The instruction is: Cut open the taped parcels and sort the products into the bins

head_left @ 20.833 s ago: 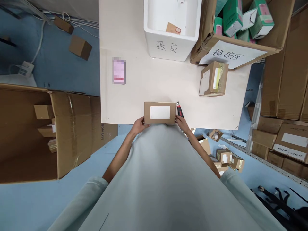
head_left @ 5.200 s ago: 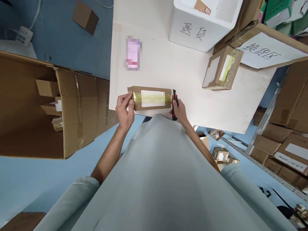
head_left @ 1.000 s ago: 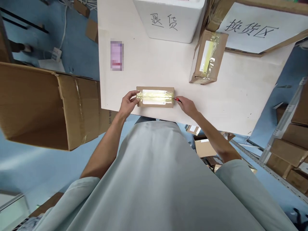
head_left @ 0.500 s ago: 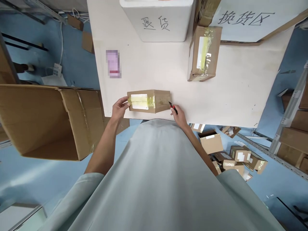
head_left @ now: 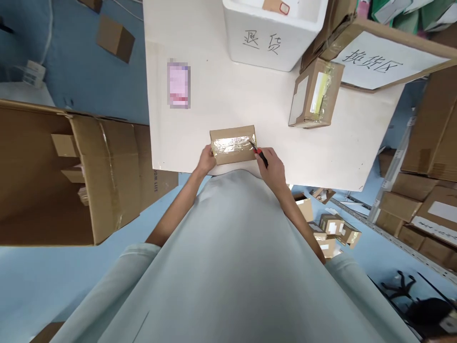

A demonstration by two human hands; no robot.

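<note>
A small brown cardboard parcel [head_left: 233,144] wrapped in clear tape lies at the near edge of the pale table [head_left: 228,109]. My left hand [head_left: 206,160] grips its near left corner, fingers closed on it. My right hand [head_left: 273,165] is closed round a red and black box cutter [head_left: 259,153], whose blade tip touches the parcel's right end.
A second taped parcel [head_left: 316,95] lies at the right of the table. A white foam bin [head_left: 273,33] and a labelled cardboard tray [head_left: 371,62] stand at the back. A pink phone [head_left: 178,85] lies at the left. A big open carton [head_left: 53,171] stands on the floor at left, small parcels [head_left: 332,228] at right.
The parcel has been turned, so a taped face without the white label now shows. The cutter tip has moved onto its right end. My left hand has shifted to the near left corner.
</note>
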